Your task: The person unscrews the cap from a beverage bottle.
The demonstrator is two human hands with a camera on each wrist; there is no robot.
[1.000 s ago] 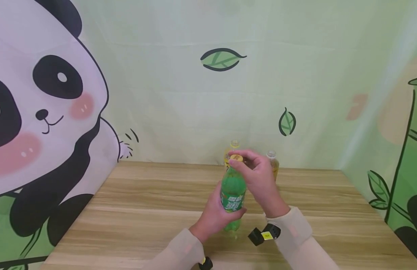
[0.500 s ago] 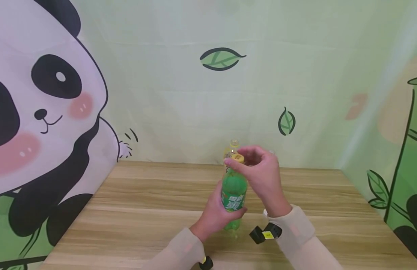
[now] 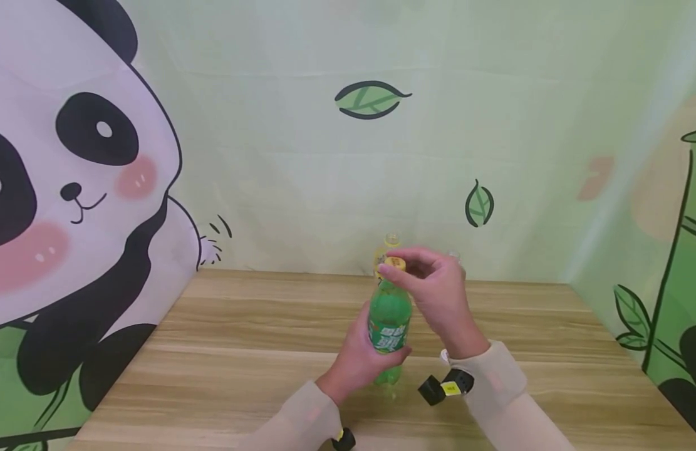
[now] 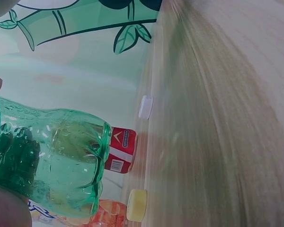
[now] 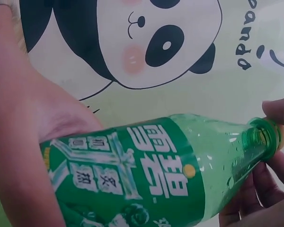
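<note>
A green plastic soda bottle [image 3: 390,308] is gripped around its lower half by my left hand [image 3: 359,360]. In the left wrist view, a gap shows between the bottle's base [image 4: 97,165] and the tabletop. My right hand [image 3: 438,294] pinches the yellow cap [image 3: 396,262] at the bottle's mouth, thumb on the near side and fingers behind. Seen from the right wrist, the cap [image 5: 281,136] sits over the green neck ring, with fingers on both sides. The bottle's green label [image 5: 128,175] carries large white characters.
Behind the hands stand a yellow-labelled bottle [image 3: 391,241] without a cap and another bottle [image 3: 453,255], mostly hidden. On the wooden table [image 3: 240,326] lie a white cap [image 4: 145,107] and a yellow cap [image 4: 137,205]. A panda backdrop [image 3: 269,156] rises along the far edge.
My right hand's fingers loosened from the cap half a second ago, then came back around it. The hand now covers more of the rear right bottle. My left hand stays put.
</note>
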